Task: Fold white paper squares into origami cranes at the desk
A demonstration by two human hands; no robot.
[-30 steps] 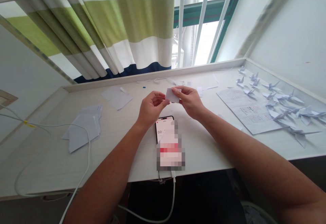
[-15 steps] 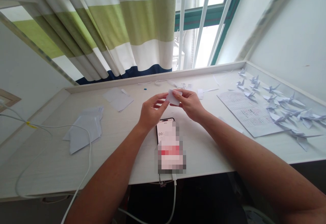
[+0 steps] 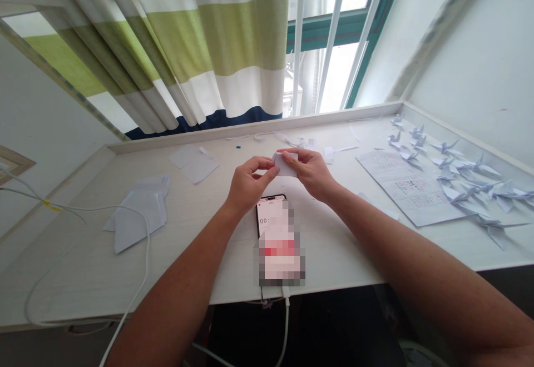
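Between my two hands, above the white desk, is a small folded piece of white paper [image 3: 286, 168]. My left hand [image 3: 250, 180] pinches its left edge between thumb and fingers. On the other side my right hand [image 3: 312, 171] grips it, thumb on the near face and fingers behind. Parts of the paper are hidden by the fingers. Just below the hands lies a phone [image 3: 273, 219], its screen lit and partly blurred, plugged into a white cable [image 3: 287, 322].
Several paper cranes [image 3: 459, 192] crowd the desk's right side, beside a printed sheet [image 3: 400, 189]. White sheets [image 3: 139, 211] lie at left, with another sheet [image 3: 196, 162] further back. A cable [image 3: 147, 239] crosses the left side. Paper scraps [image 3: 329, 154] lie towards the back ledge.
The folded paper has turned slightly in my fingers, its lower edge now lying flatter. Both hands keep hold and have barely shifted.
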